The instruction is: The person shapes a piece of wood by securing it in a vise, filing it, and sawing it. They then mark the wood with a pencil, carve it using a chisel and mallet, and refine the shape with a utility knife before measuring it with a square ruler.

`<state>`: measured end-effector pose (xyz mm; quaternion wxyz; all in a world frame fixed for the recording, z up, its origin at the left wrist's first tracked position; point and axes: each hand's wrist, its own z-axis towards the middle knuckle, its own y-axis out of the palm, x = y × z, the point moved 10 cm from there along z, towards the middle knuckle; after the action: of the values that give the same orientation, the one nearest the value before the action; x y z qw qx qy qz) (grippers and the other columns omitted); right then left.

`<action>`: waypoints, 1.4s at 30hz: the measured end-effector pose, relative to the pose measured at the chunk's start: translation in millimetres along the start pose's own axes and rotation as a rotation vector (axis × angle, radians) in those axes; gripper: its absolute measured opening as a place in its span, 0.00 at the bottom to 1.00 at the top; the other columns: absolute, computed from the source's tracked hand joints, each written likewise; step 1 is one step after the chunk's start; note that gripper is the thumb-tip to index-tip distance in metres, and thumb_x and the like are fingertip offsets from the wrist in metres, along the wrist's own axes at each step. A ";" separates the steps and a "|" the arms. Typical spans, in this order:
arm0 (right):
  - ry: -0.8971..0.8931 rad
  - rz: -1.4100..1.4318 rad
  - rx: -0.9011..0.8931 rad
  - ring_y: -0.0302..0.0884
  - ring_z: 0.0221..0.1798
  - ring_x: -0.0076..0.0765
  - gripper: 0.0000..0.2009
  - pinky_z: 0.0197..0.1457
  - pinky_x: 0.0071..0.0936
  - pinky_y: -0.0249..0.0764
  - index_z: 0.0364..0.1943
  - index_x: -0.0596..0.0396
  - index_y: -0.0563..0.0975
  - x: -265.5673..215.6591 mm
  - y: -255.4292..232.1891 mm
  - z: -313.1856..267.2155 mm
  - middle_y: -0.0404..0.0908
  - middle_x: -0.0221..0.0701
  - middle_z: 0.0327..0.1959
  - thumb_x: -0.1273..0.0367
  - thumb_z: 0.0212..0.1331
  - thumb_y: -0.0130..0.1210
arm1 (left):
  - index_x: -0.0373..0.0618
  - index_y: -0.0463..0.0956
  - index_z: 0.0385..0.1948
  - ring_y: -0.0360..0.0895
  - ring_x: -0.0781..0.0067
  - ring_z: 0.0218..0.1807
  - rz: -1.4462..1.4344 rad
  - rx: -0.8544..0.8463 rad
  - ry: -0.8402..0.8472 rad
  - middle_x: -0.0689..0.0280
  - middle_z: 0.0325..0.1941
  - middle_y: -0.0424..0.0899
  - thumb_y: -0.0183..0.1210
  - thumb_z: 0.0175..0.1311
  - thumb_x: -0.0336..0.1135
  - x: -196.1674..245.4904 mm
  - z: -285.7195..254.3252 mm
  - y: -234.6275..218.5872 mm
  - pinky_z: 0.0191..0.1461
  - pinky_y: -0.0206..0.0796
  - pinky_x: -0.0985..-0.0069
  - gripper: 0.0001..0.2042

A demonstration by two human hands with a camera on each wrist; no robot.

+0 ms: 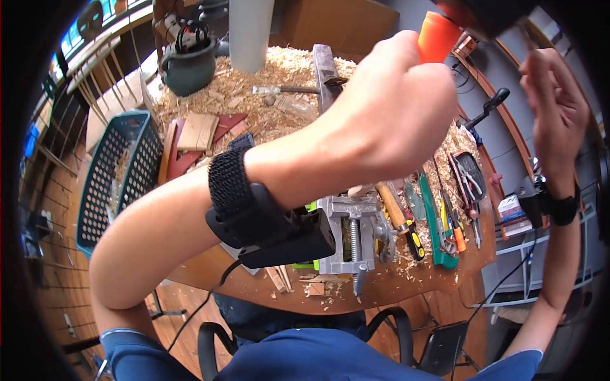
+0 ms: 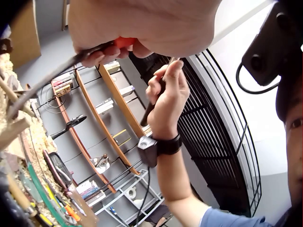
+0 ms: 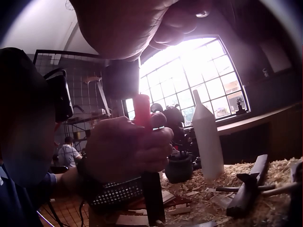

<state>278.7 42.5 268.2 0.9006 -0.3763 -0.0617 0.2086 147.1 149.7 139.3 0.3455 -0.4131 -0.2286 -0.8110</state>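
Note:
My left hand (image 1: 400,105) grips the orange handle (image 1: 438,39) of a chisel, its fist wrapped round the grip. The chisel's long dark blade (image 2: 52,80) slants down from the fist in the left wrist view, toward the shavings. Raised at the right, my right hand (image 1: 556,105) holds the thin handle of a hammer. Its black, block-shaped head (image 3: 121,78) is right at the top of the orange handle in the right wrist view. Below my left forearm stands a metal vise (image 1: 352,235), partly hidden by the wrist camera.
Wood shavings (image 1: 286,70) cover much of the bench. A green basket (image 1: 117,178) is at the left, with a dark pot (image 1: 187,66) and a white bottle (image 1: 250,32) behind. Several hand tools, including a green-handled one (image 1: 438,235), lie right of the vise.

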 end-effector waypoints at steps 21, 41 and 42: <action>1.058 0.653 -0.055 0.85 0.31 0.28 0.12 0.38 0.33 0.78 0.55 0.58 0.81 133.4 213.2 -246.2 0.89 0.39 0.32 0.68 0.73 0.62 | 0.44 0.83 0.45 0.65 0.91 0.24 0.820 -0.234 -0.336 0.78 0.32 0.85 0.80 0.52 0.29 -53.2 -64.8 2.6 0.30 0.61 0.84 0.19; 0.963 0.467 -0.195 0.90 0.45 0.46 0.12 0.51 0.39 0.82 0.48 0.61 0.84 136.1 223.3 -283.6 0.90 0.45 0.41 0.69 0.65 0.65 | 0.43 0.86 0.43 0.71 0.86 0.23 1.021 -0.141 0.038 0.71 0.29 0.91 0.70 0.54 0.25 -21.8 -68.7 16.9 0.31 0.65 0.81 0.14; 0.953 0.451 -0.204 0.90 0.44 0.47 0.11 0.50 0.40 0.82 0.47 0.61 0.84 135.0 220.4 -281.2 0.90 0.46 0.40 0.69 0.64 0.65 | 0.43 0.86 0.43 0.71 0.86 0.23 1.022 -0.141 0.038 0.71 0.29 0.91 0.70 0.54 0.25 -20.4 -69.7 16.6 0.31 0.65 0.81 0.14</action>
<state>403.7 54.9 -92.5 0.7204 -0.5189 0.4164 0.1958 132.4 100.6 85.2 0.6730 -0.4795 0.0642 -0.5595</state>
